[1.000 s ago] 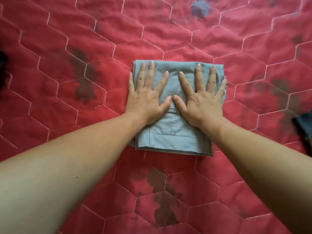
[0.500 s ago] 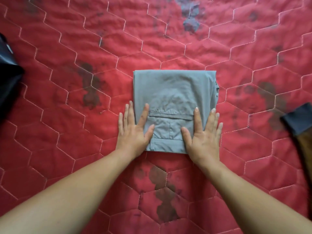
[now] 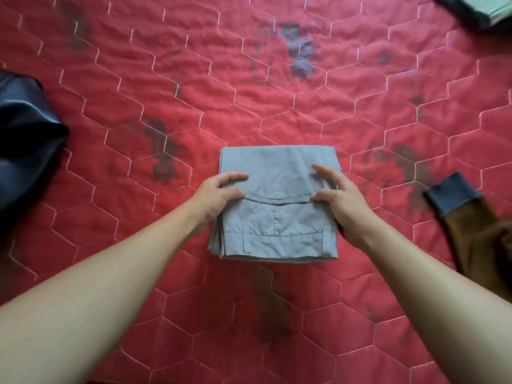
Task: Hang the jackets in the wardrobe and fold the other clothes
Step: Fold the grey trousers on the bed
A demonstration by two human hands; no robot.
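— Left grip (image 3: 219, 195) and right grip (image 3: 342, 199): what is held by them?
— Folded grey trousers (image 3: 279, 217) are gripped at the left and right edges. Both thumbs are set on top, beside the pocket flap.
— Where are the trousers placed?
— They are laid flat on a red quilted bedspread (image 3: 194, 65), near its middle.
— What else is seen?
— A dark blue garment (image 3: 25, 151) is seen at the left and a brown sleeve (image 3: 479, 234) with navy cuff at the right, both well apart.
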